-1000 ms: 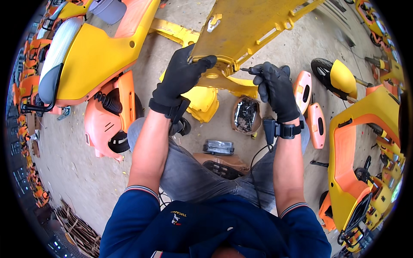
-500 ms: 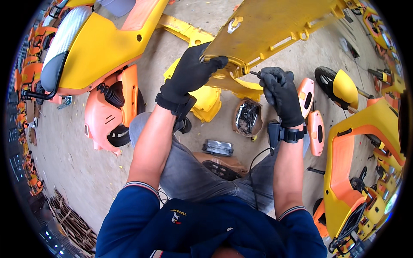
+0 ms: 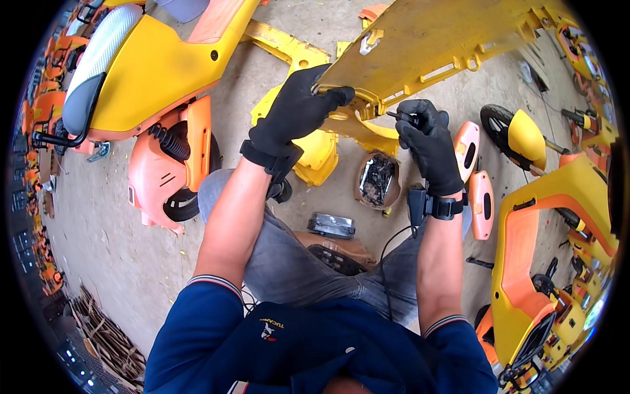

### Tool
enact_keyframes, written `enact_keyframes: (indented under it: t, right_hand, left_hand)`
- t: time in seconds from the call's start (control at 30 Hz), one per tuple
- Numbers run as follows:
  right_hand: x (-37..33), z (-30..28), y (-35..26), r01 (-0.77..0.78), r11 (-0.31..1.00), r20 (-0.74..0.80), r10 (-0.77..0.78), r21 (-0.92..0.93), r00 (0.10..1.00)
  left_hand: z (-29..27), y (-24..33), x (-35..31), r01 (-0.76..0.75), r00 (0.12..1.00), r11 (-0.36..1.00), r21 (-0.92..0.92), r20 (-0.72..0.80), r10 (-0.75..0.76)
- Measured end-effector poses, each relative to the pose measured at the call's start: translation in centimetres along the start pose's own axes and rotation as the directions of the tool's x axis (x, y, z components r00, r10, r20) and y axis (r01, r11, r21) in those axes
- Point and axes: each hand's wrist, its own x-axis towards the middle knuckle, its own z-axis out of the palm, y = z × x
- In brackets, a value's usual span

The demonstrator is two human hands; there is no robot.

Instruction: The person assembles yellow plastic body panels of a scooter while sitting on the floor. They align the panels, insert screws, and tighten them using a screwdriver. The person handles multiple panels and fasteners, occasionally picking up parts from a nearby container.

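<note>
My left hand (image 3: 298,111), in a black glove, is closed on the near left edge of a large yellow plastic panel (image 3: 420,52), thumb on top. The panel is held tilted up, with slots and tabs along its lower right edge. Just right of its near corner, my right hand (image 3: 426,141), also black-gloved, pinches a small thin dark piece (image 3: 394,114). Its narrow tip points left at the panel, with a slight gap between them; the rest hides in the fingers. Below the panel are further yellow plastic parts (image 3: 318,157).
Between my legs and the panel stand an open bag of dark small parts (image 3: 378,180) and a clear-topped box (image 3: 332,225). Pink oval covers (image 3: 482,205) lie right. Yellow-orange scooter bodies (image 3: 154,72) flank me, with a wheel (image 3: 502,134) at right. Sticks (image 3: 108,331) lie lower left.
The panel and my left hand have shifted slightly to the right. My right hand has turned a little, its fingers curled more around the dark piece, whose tip now sits slightly right and lower.
</note>
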Motion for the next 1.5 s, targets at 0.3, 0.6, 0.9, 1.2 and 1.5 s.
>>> enact_keyframes:
  t: [0.3,0.6,0.9,1.2,1.5]
  right_hand:
    - [0.0,-0.1,-2.2,-0.157,0.986,0.028,0.158,-0.057,0.987]
    - [0.1,-0.1,-1.8,-0.081,0.992,0.018,0.083,-0.092,0.996]
    - [0.2,-0.3,-2.9,-0.209,0.968,0.051,0.218,-0.139,0.975]
    - [-0.1,-0.2,-2.7,-0.070,0.938,0.048,0.091,-0.340,0.995]
    - [0.6,-1.6,-3.3,-0.359,0.893,0.128,0.403,-0.270,0.906]
  left_hand:
    - [-0.1,-0.4,0.2,-0.033,0.999,0.999,-0.036,0.012,0.033]
    - [0.0,0.1,-0.1,0.017,1.000,1.000,-0.024,0.005,-0.017]
    - [-0.2,-0.3,0.0,-0.016,0.999,0.999,-0.028,0.029,0.017]
    - [-0.3,-0.4,0.1,-0.022,0.999,1.000,-0.015,0.032,0.022]
    - [-0.1,-0.5,-0.1,-0.079,0.992,0.996,-0.029,0.092,0.081]
